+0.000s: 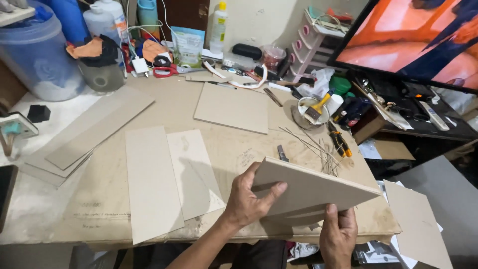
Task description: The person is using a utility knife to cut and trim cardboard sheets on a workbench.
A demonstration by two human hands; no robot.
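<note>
Lower centre: left hand (pixel 247 198) and right hand (pixel 338 234) pinch flat grey rectangular cardboard panel (pixel 311 189), tilted edge-on for inspection.

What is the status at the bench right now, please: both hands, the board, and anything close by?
Left hand and right hand both grip the thick board, tilted above the table edge. Thin rods and cut panels lie just beyond.

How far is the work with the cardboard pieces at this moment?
Done: several cut boards lie flat on the table. In hand: the left hand and right hand hold one thick board tilted above the table edge. Left: the glue bowl with brush and thin sticks lie untouched.
</note>
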